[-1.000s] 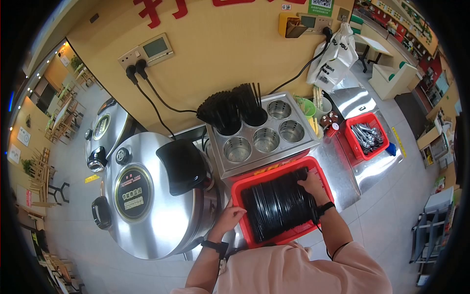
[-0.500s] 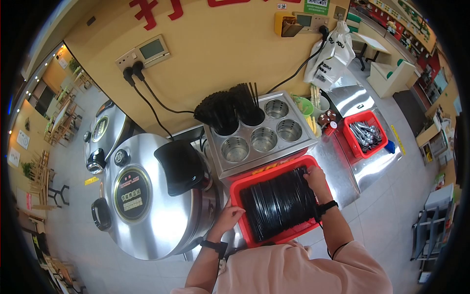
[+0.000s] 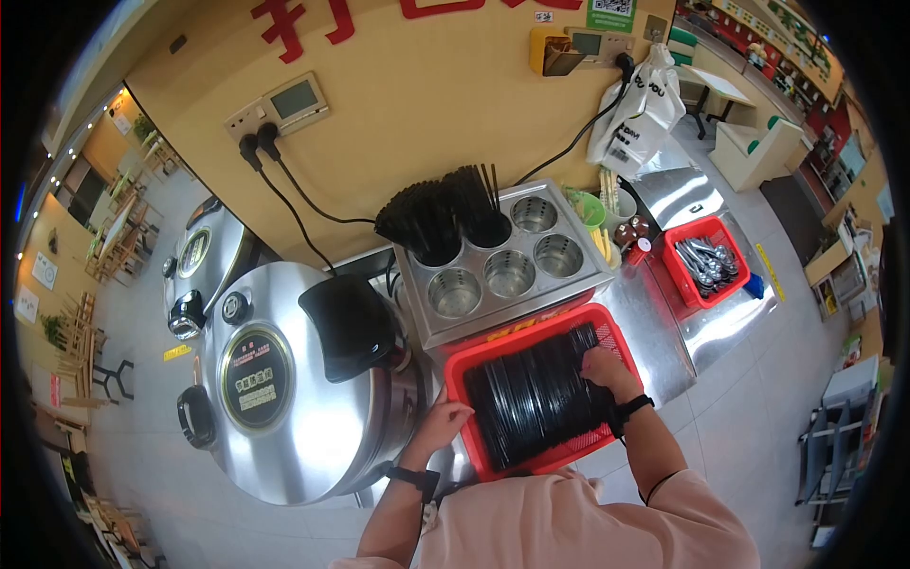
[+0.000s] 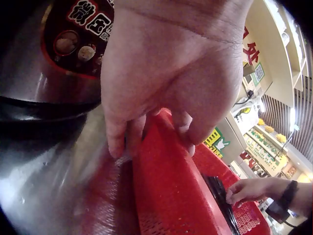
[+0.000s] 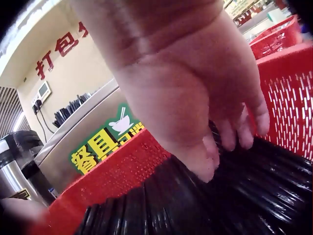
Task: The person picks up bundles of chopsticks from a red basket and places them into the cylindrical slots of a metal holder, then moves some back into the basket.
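A red plastic basket [image 3: 607, 324] holds a thick layer of black chopsticks [image 3: 526, 398] lying side by side. My left hand [image 3: 441, 425] pinches the basket's near-left rim; in the left wrist view the thumb and fingers straddle the red wall [image 4: 166, 181]. Over the right end of the chopsticks, my right hand [image 3: 607, 372] reaches down into the basket. In the right wrist view its bent-down fingers [image 5: 244, 132] and thumb touch the top of the black chopsticks [image 5: 146, 205], with none seen lifted between them.
Behind the basket stands a steel holder [image 3: 580, 228] with round cups, two filled with upright black chopsticks [image 3: 422, 218]. A large steel cooker [image 3: 303, 417] is close on the left. A smaller red basket of spoons [image 3: 711, 261] sits on the right, near a white plastic bag [image 3: 645, 114].
My right hand went slightly away toward the far right rim, then came back nearer over the chopsticks. The left hand has stayed on the rim.
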The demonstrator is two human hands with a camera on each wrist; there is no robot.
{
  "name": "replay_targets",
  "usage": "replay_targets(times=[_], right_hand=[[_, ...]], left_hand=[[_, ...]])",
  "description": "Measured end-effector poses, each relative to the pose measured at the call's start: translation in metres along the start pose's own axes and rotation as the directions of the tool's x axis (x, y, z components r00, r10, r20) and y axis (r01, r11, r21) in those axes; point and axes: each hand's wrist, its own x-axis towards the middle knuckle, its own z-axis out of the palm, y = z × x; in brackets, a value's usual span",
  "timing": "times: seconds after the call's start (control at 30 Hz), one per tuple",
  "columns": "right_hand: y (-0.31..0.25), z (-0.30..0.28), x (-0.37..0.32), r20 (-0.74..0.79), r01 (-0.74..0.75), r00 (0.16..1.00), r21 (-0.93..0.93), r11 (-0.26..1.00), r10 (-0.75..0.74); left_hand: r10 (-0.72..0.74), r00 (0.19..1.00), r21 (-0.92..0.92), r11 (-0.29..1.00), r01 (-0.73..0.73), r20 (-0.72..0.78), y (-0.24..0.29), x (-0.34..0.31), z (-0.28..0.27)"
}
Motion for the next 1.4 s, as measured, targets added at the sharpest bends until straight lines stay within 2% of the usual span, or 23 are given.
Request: replay_targets(times=[0.07, 0.1, 0.13, 0.23, 0.27, 0.33, 0.43, 0.47, 0.53, 0.6, 0.7, 0.77, 0.87, 0.93, 1.0, 1.07, 1.13, 1.17, 1.2, 1.27, 1.3, 1.33, 1.4], right_hand=[[-0.002, 0.002, 0.001, 0.006, -0.059, 0.998, -0.003, 0.998, 0.059], [-0.005, 0.001, 0.003, 0.012, -0.114, 0.993, -0.007, 0.993, 0.115], [-0.008, 0.000, 0.004, 0.010, -0.110, 0.994, -0.008, 0.994, 0.110], [-0.020, -0.013, 0.001, 0.052, -0.075, 0.996, 0.039, 0.996, 0.073], [-0.023, -0.017, 0.001, -0.001, -0.041, 0.999, 0.102, 0.994, 0.041], [-0.028, -0.026, 0.003, -0.054, -0.001, 0.999, 0.161, 0.987, 0.010], [-0.062, -0.080, 0.004, -0.110, -0.005, 0.993, 0.299, 0.954, 0.039], [-0.073, -0.098, 0.006, -0.136, 0.025, 0.990, 0.351, 0.936, 0.025], [-0.090, -0.125, 0.014, -0.165, 0.057, 0.986, 0.399, 0.915, 0.011], [-0.104, -0.145, 0.025, -0.306, 0.167, 0.952, 0.534, 0.829, 0.005], [-0.121, -0.172, 0.056, -0.402, 0.263, 0.915, 0.516, 0.815, -0.041], [-0.130, -0.184, 0.086, -0.397, 0.263, 0.917, 0.519, 0.813, -0.043], [-0.143, -0.192, 0.139, -0.394, 0.249, 0.919, 0.526, 0.813, -0.027], [-0.153, -0.189, 0.175, -0.396, 0.240, 0.918, 0.530, 0.813, -0.013], [-0.166, -0.187, 0.204, -0.419, 0.229, 0.907, 0.554, 0.800, 0.031], [-0.177, -0.187, 0.223, -0.346, 0.178, 0.937, 0.586, 0.791, 0.045], [-0.188, -0.179, 0.242, -0.418, 0.322, 0.908, 0.640, 0.698, -0.034], [-0.182, -0.170, 0.261, -0.418, 0.408, 0.899, 0.696, 0.591, -0.128], [-0.184, -0.161, 0.272, -0.419, 0.410, 0.899, 0.696, 0.589, -0.131], [-0.189, -0.145, 0.286, -0.397, 0.266, 0.918, 0.668, 0.695, 0.030], [-0.201, -0.156, 0.267, -0.421, 0.254, 0.905, 0.660, 0.708, 0.068], [-0.202, -0.158, 0.265, -0.419, 0.252, 0.905, 0.660, 0.707, 0.068], [-0.199, -0.161, 0.264, -0.415, 0.346, 0.907, 0.632, 0.693, -0.074]], left_hand=[[0.040, 0.999, 0.005, 0.999, -0.040, -0.008, 0.001, 0.000, -0.001], [-0.029, 1.000, -0.015, 0.999, 0.029, 0.013, 0.004, -0.001, -0.002], [-0.096, 0.995, -0.034, 0.995, 0.097, 0.033, 0.007, -0.001, -0.003], [-0.101, 0.995, -0.056, 0.993, 0.102, 0.026, 0.009, -0.001, -0.003], [-0.101, 0.995, -0.058, 0.993, 0.102, 0.022, 0.007, -0.001, -0.002], [0.104, 0.994, 0.021, 0.994, -0.103, -0.035, -0.002, 0.000, 0.001], [0.163, 0.983, 0.013, 0.987, -0.162, -0.079, -0.007, 0.000, 0.005], [0.163, 0.983, 0.013, 0.987, -0.162, -0.079, -0.004, -0.001, 0.004], [-0.008, 1.000, -0.050, 0.999, 0.007, -0.025, 0.005, -0.002, 0.000], [-0.022, 1.000, -0.035, 0.999, 0.021, -0.021, 0.003, -0.001, 0.000], [-0.005, 1.000, 0.009, 1.000, 0.005, -0.008, -0.009, 0.000, 0.002], [0.028, 1.000, 0.041, 0.999, -0.028, 0.000, -0.020, 0.001, 0.005], [0.078, 0.996, 0.049, 0.996, -0.077, -0.031, -0.021, 0.001, 0.006], [-0.023, 1.000, -0.023, 0.999, 0.024, 0.015, -0.005, -0.002, 0.001], [-0.026, 1.000, -0.026, 0.999, 0.026, 0.015, -0.005, -0.001, 0.001], [-0.030, 0.999, -0.028, 0.999, 0.030, 0.012, -0.006, -0.001, 0.001], [0.030, 0.999, -0.022, 0.999, -0.030, 0.020, -0.007, -0.001, 0.001], [0.045, 0.999, -0.014, 0.999, -0.045, -0.002, -0.013, -0.001, 0.004], [0.043, 0.999, -0.012, 0.999, -0.043, -0.006, -0.011, 0.000, 0.004], [-0.080, 0.996, -0.115, 0.990, 0.084, 0.043, -0.006, -0.001, 0.003], [-0.082, 0.996, -0.115, 0.990, 0.086, 0.042, -0.007, -0.001, 0.002], [-0.063, 0.997, -0.122, 0.990, 0.067, 0.037, -0.006, -0.001, 0.002], [-0.045, 0.998, -0.131, 0.990, 0.049, 0.035, -0.004, -0.001, 0.002]])
